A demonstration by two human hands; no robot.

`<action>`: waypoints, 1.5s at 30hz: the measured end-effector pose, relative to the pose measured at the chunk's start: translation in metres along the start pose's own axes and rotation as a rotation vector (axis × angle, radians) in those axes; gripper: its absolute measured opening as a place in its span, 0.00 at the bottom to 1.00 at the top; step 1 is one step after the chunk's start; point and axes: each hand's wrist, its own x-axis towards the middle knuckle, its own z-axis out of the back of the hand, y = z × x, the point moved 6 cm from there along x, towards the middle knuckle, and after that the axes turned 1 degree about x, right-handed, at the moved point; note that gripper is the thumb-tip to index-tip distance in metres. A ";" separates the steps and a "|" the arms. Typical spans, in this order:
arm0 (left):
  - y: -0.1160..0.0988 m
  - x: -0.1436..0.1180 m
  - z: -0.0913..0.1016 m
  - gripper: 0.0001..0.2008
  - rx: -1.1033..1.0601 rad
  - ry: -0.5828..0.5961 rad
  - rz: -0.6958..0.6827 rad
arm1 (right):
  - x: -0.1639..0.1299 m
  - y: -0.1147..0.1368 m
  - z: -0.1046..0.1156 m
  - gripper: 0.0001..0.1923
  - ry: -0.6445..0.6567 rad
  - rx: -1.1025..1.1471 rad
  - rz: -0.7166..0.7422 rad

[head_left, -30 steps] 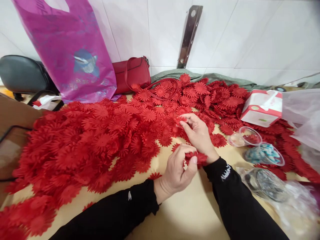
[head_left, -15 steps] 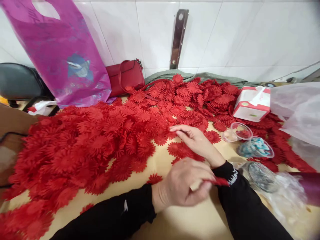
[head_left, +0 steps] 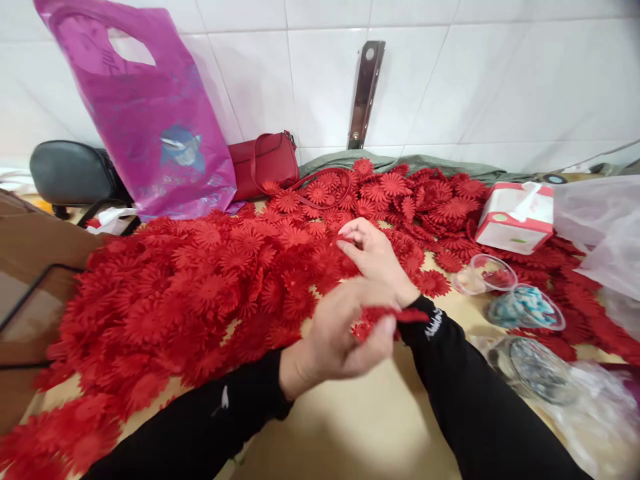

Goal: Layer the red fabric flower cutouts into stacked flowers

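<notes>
Left hand (head_left: 343, 333), near side, pinches red daisy-shaped fabric-like flower pcs (head_left: 416, 315) betw. thumb and fingers; seen partly edge-on & blurred, so can't tell how many. Right hand (head_left: 376, 257), just beyond it, has thumb & index narrowed together at the pile; red shows at the tips, but can't tell if a pc is gripped or only touched.

More of the same lie in a big loose heap of red flower cut-outs (head_left: 200, 283) across left & centre, running on to the far right along the wall.

Handling (my guess): v. light, thin, soft but w/ enough body to hold shape; matte, so not slippery. Narrow petals prob. catch on each other & bend or fray if tugged. Best hold: flat middle, thumb vs. index, not a single petal tip.

Shapes: round, long thin petals all round, ridged look. Under them, smooth pale-yellow tabletop (head_left: 360, 433), bare at near centre. Right side: white-and-red cardboard tissue box (head_left: 515, 223); clear thin plastic cup w/ blue-and-white bits (head_left: 525, 308); round clear tub w/ greyish contents (head_left: 537, 367), crinkly film beside it. Far left: glossy purple plastic carrier bag (head_left: 155, 127), smooth red leather-look handbag (head_left: 267, 163).
</notes>
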 end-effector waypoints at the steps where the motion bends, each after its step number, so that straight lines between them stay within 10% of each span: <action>1: 0.009 0.016 0.013 0.07 -0.026 -0.074 0.058 | -0.005 0.000 0.008 0.03 -0.012 0.000 -0.004; 6: 0.060 0.083 0.084 0.06 -0.423 -0.591 0.578 | -0.033 0.006 0.020 0.09 -0.021 -0.194 0.044; 10: 0.074 0.105 0.103 0.10 -0.798 -0.863 0.910 | -0.046 0.040 -0.008 0.17 0.006 -0.139 0.067; 14: 0.065 0.119 0.094 0.09 -0.981 -0.831 0.920 | -0.056 0.075 -0.064 0.20 0.199 0.349 -0.092; 18: 0.063 0.129 0.111 0.09 -0.932 -0.860 0.845 | -0.080 0.086 -0.098 0.14 0.299 0.337 0.012; 23: 0.050 0.132 0.152 0.08 -0.816 -0.957 0.678 | -0.080 0.043 -0.067 0.14 0.097 0.228 -0.026; 28: 0.037 0.127 0.147 0.06 -0.767 -0.919 0.762 | -0.062 0.024 -0.040 0.23 -0.207 -0.115 0.026; 34: 0.039 0.136 0.126 0.07 -0.782 -0.797 0.751 | -0.054 0.024 -0.096 0.20 0.132 -0.456 0.100; 45: 0.093 0.119 0.099 0.08 -0.840 -0.712 0.867 | -0.039 -0.003 -0.012 0.10 -0.222 0.077 -0.057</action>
